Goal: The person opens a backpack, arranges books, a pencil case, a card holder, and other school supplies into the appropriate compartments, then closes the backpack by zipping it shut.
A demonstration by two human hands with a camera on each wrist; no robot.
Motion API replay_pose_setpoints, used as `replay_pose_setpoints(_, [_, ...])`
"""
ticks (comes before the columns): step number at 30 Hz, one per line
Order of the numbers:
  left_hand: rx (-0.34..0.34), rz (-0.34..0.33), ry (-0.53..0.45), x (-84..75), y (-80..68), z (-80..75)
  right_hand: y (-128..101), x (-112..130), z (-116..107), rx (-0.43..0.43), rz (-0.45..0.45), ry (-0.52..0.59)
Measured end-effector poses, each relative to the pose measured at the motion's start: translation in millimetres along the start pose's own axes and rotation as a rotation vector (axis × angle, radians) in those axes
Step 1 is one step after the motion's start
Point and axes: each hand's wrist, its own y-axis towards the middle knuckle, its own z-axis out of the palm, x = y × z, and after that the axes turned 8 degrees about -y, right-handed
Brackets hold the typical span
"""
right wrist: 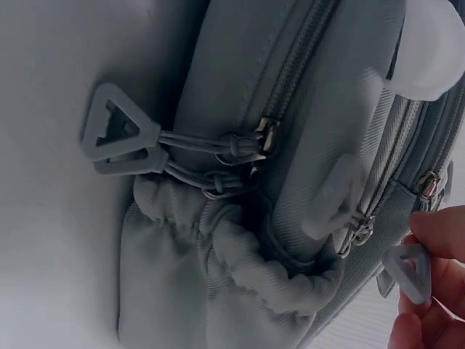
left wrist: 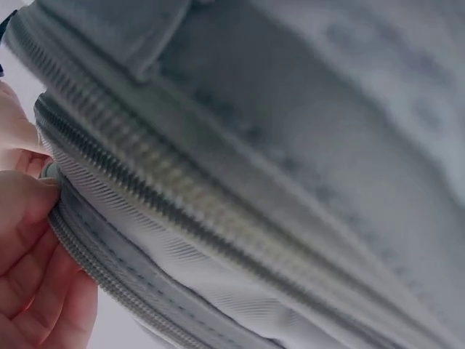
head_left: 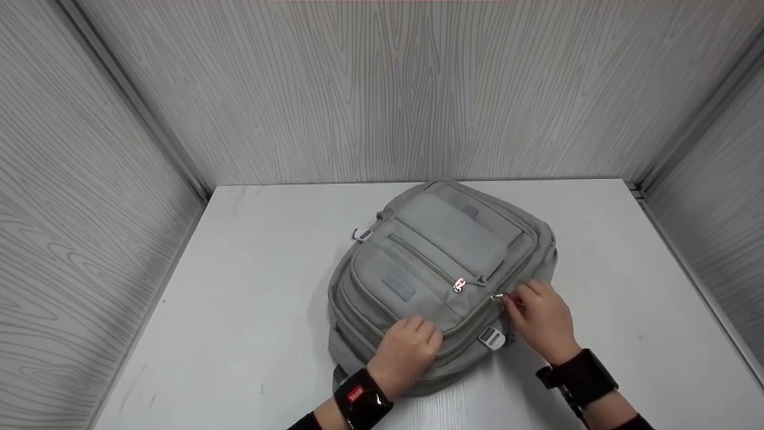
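A grey backpack (head_left: 436, 257) lies on the white table, its front panel facing up. My left hand (head_left: 409, 349) grips its near lower edge with curled fingers; in the left wrist view the thumb (left wrist: 29, 195) presses the zippered edge (left wrist: 80, 240). At the right side of the bag my right hand (head_left: 540, 316) pinches a zipper pull (head_left: 498, 296). The right wrist view shows this pull as a grey triangular tab (right wrist: 410, 270) between thumb and fingers, near a metal slider (right wrist: 430, 183). The front pocket's own zipper pull (head_left: 459, 285) hangs free.
More triangular tabs (right wrist: 120, 134) hang from other zippers above an elastic side pocket (right wrist: 167, 269). A pale strap buckle (head_left: 492, 338) sits by the right hand. Wood-grain panels (head_left: 388, 89) enclose the table (head_left: 256, 269) at the back and sides.
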Motion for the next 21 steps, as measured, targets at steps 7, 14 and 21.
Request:
replay_pose_setpoints(7, [-0.066,-0.055,-0.061,2.1,-6.4,5.7,-8,2,4,0.026,0.027,0.021])
replay_pose_setpoints(14, [-0.085,-0.075,-0.098,11.9,-17.3,2.9,-10,0,4,0.006,-0.004,0.035])
replay_pose_setpoints(21, [-0.098,-0.175,-0.099,40.4,-41.0,-17.5,-11,-7,-15,-0.035,-0.053,0.061])
